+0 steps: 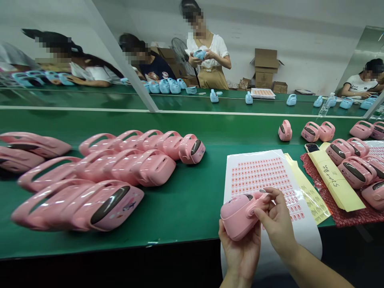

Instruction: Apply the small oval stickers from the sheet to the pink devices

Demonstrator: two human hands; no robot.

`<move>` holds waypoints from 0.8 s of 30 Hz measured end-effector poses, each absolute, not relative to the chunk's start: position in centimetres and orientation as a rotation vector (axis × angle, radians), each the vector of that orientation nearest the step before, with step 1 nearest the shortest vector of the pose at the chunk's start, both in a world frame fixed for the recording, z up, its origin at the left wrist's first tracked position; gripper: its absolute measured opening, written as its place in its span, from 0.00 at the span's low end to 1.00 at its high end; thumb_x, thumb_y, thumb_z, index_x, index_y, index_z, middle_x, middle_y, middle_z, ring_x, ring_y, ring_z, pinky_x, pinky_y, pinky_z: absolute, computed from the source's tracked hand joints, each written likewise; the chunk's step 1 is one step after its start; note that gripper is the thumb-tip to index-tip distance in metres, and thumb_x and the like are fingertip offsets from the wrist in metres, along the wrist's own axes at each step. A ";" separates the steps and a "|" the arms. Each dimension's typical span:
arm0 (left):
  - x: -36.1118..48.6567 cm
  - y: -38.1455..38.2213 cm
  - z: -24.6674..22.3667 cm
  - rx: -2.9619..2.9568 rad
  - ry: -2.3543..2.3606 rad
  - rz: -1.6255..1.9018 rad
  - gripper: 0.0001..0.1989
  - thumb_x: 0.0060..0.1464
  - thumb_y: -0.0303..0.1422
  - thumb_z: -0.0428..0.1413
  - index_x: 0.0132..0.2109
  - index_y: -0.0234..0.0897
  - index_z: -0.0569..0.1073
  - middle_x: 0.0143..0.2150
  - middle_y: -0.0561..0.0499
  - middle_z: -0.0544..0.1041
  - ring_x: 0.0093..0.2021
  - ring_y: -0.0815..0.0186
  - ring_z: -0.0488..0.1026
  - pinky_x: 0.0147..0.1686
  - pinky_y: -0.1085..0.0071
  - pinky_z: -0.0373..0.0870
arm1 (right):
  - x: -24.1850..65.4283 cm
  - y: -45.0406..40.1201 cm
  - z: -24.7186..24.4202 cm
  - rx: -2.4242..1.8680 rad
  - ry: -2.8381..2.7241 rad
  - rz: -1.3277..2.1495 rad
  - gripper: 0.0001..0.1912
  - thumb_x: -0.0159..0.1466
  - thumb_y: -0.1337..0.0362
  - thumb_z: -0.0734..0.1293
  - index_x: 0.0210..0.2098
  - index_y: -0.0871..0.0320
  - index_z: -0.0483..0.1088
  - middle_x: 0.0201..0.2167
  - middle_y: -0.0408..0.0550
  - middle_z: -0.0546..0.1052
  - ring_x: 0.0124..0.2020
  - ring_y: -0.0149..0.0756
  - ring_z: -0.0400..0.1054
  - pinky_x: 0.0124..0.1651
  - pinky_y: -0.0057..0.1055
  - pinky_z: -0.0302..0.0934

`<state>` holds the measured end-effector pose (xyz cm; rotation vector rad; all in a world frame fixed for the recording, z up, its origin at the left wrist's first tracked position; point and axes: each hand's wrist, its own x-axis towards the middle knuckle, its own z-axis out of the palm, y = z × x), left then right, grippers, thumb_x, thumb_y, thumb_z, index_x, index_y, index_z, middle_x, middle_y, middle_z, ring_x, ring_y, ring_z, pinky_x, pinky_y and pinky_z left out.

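A pink handled device (238,218) is held above the front edge of the green table, over a white sheet of small red-and-white stickers (258,172). My left hand (243,250) wraps round it from below, with the fingers closed on its body. At the device's right side, my right hand (277,220) has thumb and forefinger pinched at the handle; whether a sticker is between those fingertips is too small to tell. The sheet's lower end hangs over the table edge.
Rows of pink devices (156,168) stand left on the green table (180,208). Right are yellow sheets (309,192), a yellow packet (336,180), a phone (312,148), and more pink devices on red bubble wrap (345,212). Beyond a divider, several people handle blue devices (164,86).
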<state>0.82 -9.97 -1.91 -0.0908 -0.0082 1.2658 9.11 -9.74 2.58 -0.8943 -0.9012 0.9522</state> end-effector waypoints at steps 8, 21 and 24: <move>1.1 -10.0 -1.6 -0.080 0.001 1.278 0.27 0.54 0.38 0.49 0.60 0.38 0.62 0.53 0.39 0.74 0.48 0.56 0.74 0.48 0.65 0.69 | 9.0 -9.8 2.6 -0.917 -0.905 0.955 0.18 0.54 0.68 0.68 0.43 0.53 0.62 0.31 0.41 0.71 0.28 0.31 0.73 0.34 0.31 0.72; 1.0 -10.1 -1.9 -0.184 0.098 1.286 0.35 0.52 0.38 0.50 0.64 0.33 0.51 0.46 0.36 0.76 0.45 0.56 0.75 0.46 0.64 0.70 | 8.8 -10.3 1.6 -1.164 -1.163 0.539 0.14 0.60 0.70 0.62 0.45 0.53 0.62 0.38 0.47 0.68 0.34 0.34 0.68 0.37 0.34 0.67; 1.0 -10.1 -1.9 -0.198 0.117 1.274 0.34 0.52 0.39 0.50 0.64 0.33 0.51 0.46 0.36 0.76 0.45 0.56 0.75 0.46 0.63 0.70 | 9.0 -10.1 2.0 -1.129 -1.291 0.346 0.13 0.61 0.72 0.60 0.44 0.52 0.64 0.35 0.45 0.68 0.31 0.32 0.66 0.33 0.31 0.67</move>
